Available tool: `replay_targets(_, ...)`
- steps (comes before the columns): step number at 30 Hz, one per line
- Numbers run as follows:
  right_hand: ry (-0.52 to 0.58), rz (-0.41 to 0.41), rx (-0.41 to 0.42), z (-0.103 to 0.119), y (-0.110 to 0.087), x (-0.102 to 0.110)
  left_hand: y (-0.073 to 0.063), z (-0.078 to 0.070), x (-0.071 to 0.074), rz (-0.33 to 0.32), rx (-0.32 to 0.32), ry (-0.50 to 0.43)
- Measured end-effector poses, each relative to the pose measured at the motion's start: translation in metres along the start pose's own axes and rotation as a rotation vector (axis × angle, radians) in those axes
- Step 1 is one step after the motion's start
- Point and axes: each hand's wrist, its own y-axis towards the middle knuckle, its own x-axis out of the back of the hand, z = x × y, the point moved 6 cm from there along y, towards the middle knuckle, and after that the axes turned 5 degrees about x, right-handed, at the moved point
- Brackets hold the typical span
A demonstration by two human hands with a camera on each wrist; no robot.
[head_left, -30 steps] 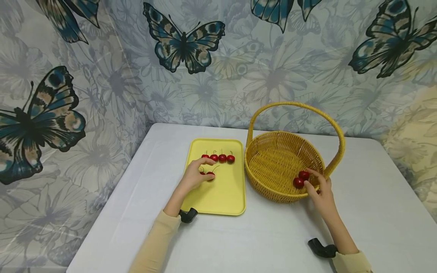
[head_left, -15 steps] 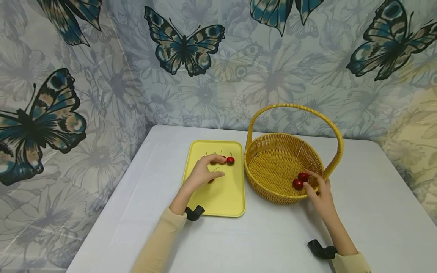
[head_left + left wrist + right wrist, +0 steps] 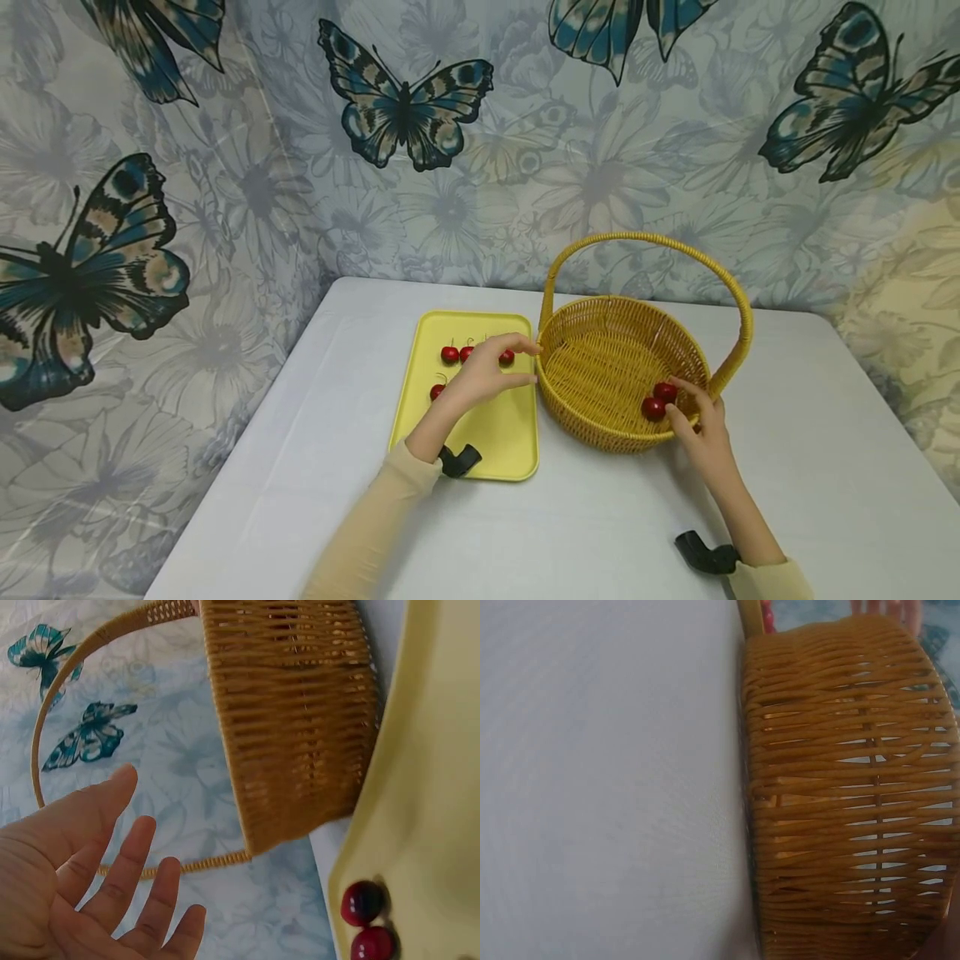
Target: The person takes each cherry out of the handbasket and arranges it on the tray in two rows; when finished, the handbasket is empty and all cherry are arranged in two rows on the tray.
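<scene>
My left hand (image 3: 491, 371) hovers over the right side of the yellow tray (image 3: 498, 458), thumb and fingers spread apart with nothing between them. Its fingertips point to the wicker basket's near-left rim. In the left wrist view the left hand (image 3: 112, 885) shows loosely extended fingers beside the basket (image 3: 292, 727). Red cherries (image 3: 449, 355) with stems lie on the tray, partly hidden by this hand. My right hand (image 3: 701, 425) reaches over the right rim of the basket (image 3: 600, 358), thumb and forefinger apart, their tips right by two dark red cherries (image 3: 654, 408) inside.
The basket's tall arched handle (image 3: 648, 237) rises over it. A white-covered table (image 3: 570, 533) carries the tray and basket, which stand side by side. Butterfly-patterned cloth (image 3: 450, 208) hangs behind and to the left.
My left hand has moved right, from the cherries on the tray to beside the basket rim, uncovering cherries on the tray's left. The right hand and the basket cherries have stayed in place.
</scene>
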Motion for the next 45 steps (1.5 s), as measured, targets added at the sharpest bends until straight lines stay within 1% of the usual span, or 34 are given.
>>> replay_targets(6, 0.005, -0.002, 0.007, 0.000, -0.001, 0.001, 0.016, -0.021, -0.021, 0.077, -0.074, 0.003)
replay_targets(10, 0.008, 0.001, 0.014, 0.000, 0.000, 0.001, 0.026, -0.036, -0.032, 0.118, -0.102, 0.017)
replay_targets(14, 0.013, 0.001, 0.009, -0.001, 0.000, 0.000, 0.037, -0.052, -0.041, 0.156, -0.129, 0.054)
replay_targets(19, 0.015, -0.007, 0.007, -0.003, -0.001, 0.001, 0.052, -0.073, -0.055, 0.206, -0.189, 0.113)
replay_targets(21, 0.014, -0.006, 0.002, -0.004, -0.002, 0.001, 0.058, -0.079, -0.061, 0.235, -0.206, 0.128)
replay_targets(24, 0.013, 0.001, -0.004, -0.005, -0.002, 0.001, 0.066, -0.086, -0.070, 0.285, -0.211, 0.123)
replay_targets(27, 0.011, 0.008, -0.007, -0.005, -0.002, 0.001, 0.075, -0.091, -0.078, 0.327, -0.214, 0.126)
replay_targets(30, 0.005, 0.010, -0.006, -0.006, -0.001, 0.001, 0.084, -0.094, -0.086, 0.355, -0.215, 0.127)
replay_targets(36, -0.011, 0.004, -0.003, -0.003, -0.003, 0.003, 0.104, -0.096, -0.114, 0.439, -0.226, 0.127)
replay_targets(40, -0.023, 0.004, -0.006, -0.002, -0.004, 0.003, 0.117, -0.095, -0.131, 0.483, -0.206, 0.180)
replay_targets(45, -0.011, 0.010, -0.008, -0.003, -0.002, 0.002, 0.131, -0.092, -0.142, 0.522, -0.177, 0.278)
